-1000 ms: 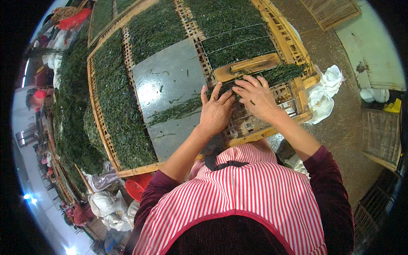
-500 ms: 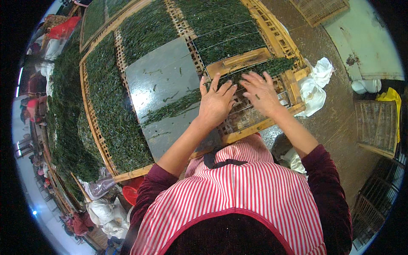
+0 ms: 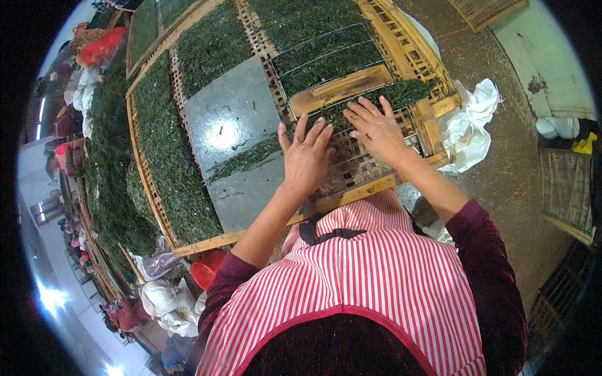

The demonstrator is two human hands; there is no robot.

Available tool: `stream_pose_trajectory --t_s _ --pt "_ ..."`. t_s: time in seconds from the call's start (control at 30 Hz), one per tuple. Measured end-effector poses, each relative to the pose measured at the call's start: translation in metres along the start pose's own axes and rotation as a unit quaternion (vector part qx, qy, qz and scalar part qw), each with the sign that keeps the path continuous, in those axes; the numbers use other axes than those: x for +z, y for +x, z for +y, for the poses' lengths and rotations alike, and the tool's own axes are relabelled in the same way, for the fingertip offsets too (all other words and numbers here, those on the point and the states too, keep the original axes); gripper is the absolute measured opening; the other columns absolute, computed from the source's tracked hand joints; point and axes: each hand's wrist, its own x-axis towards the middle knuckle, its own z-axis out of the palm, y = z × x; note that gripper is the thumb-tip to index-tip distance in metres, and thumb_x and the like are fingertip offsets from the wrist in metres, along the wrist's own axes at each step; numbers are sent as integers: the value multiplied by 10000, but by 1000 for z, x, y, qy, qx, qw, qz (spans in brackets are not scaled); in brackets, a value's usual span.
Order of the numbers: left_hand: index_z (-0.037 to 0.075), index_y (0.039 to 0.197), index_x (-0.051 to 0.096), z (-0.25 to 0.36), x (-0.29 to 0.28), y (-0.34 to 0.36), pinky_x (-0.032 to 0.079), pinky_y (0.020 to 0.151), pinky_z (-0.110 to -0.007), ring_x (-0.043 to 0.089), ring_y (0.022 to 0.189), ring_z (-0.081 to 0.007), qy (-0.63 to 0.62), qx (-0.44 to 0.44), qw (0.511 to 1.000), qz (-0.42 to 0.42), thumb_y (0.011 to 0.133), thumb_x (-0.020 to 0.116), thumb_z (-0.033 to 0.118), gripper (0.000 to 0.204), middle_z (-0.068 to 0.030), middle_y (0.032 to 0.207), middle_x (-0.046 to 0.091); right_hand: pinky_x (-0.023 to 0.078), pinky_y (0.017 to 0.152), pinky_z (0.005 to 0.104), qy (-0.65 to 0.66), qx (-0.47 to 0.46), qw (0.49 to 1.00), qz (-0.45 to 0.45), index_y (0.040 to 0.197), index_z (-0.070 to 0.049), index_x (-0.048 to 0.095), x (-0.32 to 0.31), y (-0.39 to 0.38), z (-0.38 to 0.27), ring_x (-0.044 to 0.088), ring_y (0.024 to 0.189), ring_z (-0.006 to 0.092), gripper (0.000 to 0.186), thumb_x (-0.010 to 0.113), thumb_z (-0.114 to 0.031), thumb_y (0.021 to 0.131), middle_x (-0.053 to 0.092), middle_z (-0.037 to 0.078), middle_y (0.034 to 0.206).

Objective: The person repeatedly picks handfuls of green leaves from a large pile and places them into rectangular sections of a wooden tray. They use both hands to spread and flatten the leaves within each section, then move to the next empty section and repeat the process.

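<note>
A long strip of dark green shredded leaves (image 3: 406, 94) lies across the near right section of a bamboo lattice tray (image 3: 448, 81). My left hand (image 3: 306, 156) rests at the strip's left part with its fingers spread. Alongside it, my right hand (image 3: 379, 135) has its fingers stretched onto the shreds, and a few bits cling to the skin. Just beyond the strip lies a wooden block with a raised grip (image 3: 342, 89), inside a thin wire frame (image 3: 326, 56). Left of my left hand is a smooth grey sheet (image 3: 235, 103) with scattered shreds on it.
Other tray sections hold flat layers of green shreds (image 3: 172, 156). A large green heap (image 3: 113, 182) lies left of the tray. White sacks (image 3: 473, 128) stand at the right, and a red basin (image 3: 205, 269) sits below the near edge. Several people are far left.
The whole view has shifted slightly. My right fingers reach a little farther over the strip, while my left hand stays at its left part.
</note>
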Motion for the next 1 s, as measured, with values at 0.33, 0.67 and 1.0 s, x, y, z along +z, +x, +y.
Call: stream_pose_trajectory --t_s 0.33,0.67,1.0 --pt "111 1356 550 23 19 17 193 1173 -581 422 1387 -292 -4 -16 999 -35 884 680 207 499 -81 1438 524 154 1200 554 -21 31 998 -56 1394 -79 545 -21 -20 5 381 1415 266 469 544 -305 982 495 86 1475" --pt "82 1348 547 13 24 8 181 1194 -567 452 1372 -282 -9 0 1000 -18 880 649 198 493 -91 1430 534 98 1203 559 -37 12 999 -33 1430 -150 531 -15 -11 0 341 1448 267 487 497 -374 999 474 61 1511" --pt "142 1372 548 -2 14 4 117 1204 -579 460 1385 -286 -70 -3 997 -38 908 616 176 471 -83 1430 558 177 1204 545 53 -10 998 -16 1346 -132 606 -12 8 -34 443 1385 235 404 569 -249 961 552 56 1439"
